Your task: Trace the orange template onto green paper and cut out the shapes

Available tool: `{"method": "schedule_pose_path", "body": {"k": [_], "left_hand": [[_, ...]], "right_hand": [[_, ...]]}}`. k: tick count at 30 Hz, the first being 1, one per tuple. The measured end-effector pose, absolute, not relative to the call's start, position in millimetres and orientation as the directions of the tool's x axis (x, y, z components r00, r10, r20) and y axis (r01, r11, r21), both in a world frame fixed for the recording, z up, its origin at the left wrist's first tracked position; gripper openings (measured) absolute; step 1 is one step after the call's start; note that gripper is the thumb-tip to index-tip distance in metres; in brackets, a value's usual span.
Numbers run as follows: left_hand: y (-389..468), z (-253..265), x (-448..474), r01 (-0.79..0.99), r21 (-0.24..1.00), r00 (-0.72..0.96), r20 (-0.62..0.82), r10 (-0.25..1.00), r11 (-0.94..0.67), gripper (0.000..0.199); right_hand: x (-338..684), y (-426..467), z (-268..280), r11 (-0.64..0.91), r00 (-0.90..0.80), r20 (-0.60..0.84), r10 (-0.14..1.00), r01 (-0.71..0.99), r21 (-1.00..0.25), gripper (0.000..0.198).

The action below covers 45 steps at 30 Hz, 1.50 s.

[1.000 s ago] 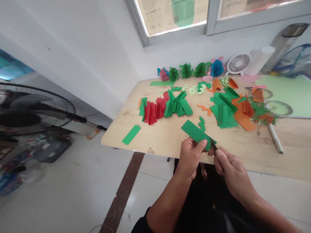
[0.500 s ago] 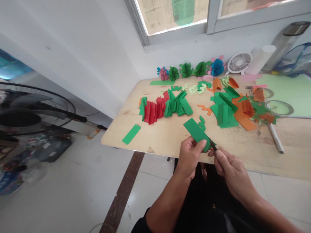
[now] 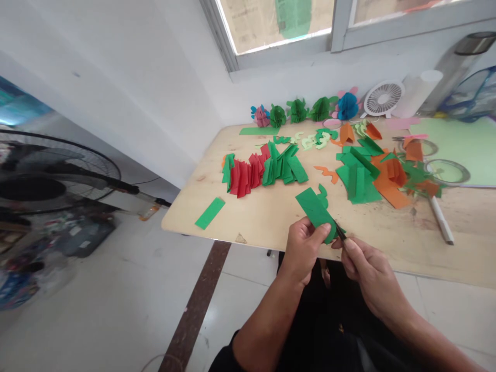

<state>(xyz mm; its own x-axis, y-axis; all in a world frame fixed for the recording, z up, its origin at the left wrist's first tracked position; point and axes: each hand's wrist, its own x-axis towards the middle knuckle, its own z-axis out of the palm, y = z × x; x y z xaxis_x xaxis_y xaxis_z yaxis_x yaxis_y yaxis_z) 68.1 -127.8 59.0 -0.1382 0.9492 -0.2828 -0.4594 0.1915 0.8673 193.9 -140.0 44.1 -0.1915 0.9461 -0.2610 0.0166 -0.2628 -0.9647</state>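
My left hand (image 3: 305, 247) pinches a green paper strip (image 3: 312, 204) between thumb and fingers, above the table's front edge. My right hand (image 3: 362, 260) is closed around a pair of scissors (image 3: 340, 231); their dark blades lie at the strip's right edge, and the handles are hidden by my fingers. Just beyond the strip lies a curvy green paper cutout (image 3: 323, 195). A wavy orange cutout (image 3: 327, 173) is farther back. Off to the left, a single green strip (image 3: 210, 213) rests flat on the wood.
Folded red papers (image 3: 244, 178) and green papers (image 3: 284, 165) stand mid-table. A green and orange paper pile (image 3: 358, 178), tape rolls (image 3: 449, 171) and a white marker (image 3: 440, 221) are at right. Paper figures (image 3: 298, 111) and a small fan (image 3: 383, 99) line the wall.
The green strip has tilted slightly, its far end shifting a little to the right. Both hands stay almost in place, with the scissors still at the strip's edge.
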Motion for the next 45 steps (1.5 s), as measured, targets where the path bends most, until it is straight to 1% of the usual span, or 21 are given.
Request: {"method": "schedule_pose_path", "body": {"k": [13,18,22,26,32,37,45], "left_hand": [[-127.6,58.6,68.1,-0.457,0.869,-0.159,-0.288,0.944,0.188,0.018],[-127.4,58.0,67.4,-0.437,0.879,-0.139,-0.273,0.952,0.189,0.023],[-127.3,58.7,67.7,-0.446,0.873,-0.138,-0.288,0.948,0.200,0.024],[-127.4,58.2,67.8,-0.460,0.866,-0.142,-0.291,0.946,0.197,0.021],[-127.2,56.7,66.8,-0.465,0.861,-0.146,-0.303,0.942,0.205,0.023],[-126.9,56.6,66.1,-0.452,0.870,-0.133,-0.283,0.950,0.197,0.024],[-126.5,57.7,66.7,-0.473,0.860,-0.146,-0.291,0.946,0.191,0.019]], "right_hand": [[194.2,-140.0,46.1,-0.254,-0.200,-0.257,0.946,0.040,-0.966,0.040],[194.2,-140.0,45.0,-0.249,-0.201,-0.250,0.947,0.030,-0.968,0.044],[194.3,-140.3,45.6,-0.248,-0.189,-0.252,0.949,0.043,-0.968,0.044],[193.7,-140.0,47.8,-0.238,-0.181,-0.248,0.952,0.073,-0.968,0.044],[193.5,-139.6,48.1,-0.249,-0.184,-0.256,0.949,0.059,-0.967,0.042],[193.6,-138.7,48.4,-0.239,-0.195,-0.248,0.949,0.068,-0.969,0.048],[193.8,-138.5,49.0,-0.251,-0.188,-0.259,0.947,0.067,-0.966,0.043]]}}
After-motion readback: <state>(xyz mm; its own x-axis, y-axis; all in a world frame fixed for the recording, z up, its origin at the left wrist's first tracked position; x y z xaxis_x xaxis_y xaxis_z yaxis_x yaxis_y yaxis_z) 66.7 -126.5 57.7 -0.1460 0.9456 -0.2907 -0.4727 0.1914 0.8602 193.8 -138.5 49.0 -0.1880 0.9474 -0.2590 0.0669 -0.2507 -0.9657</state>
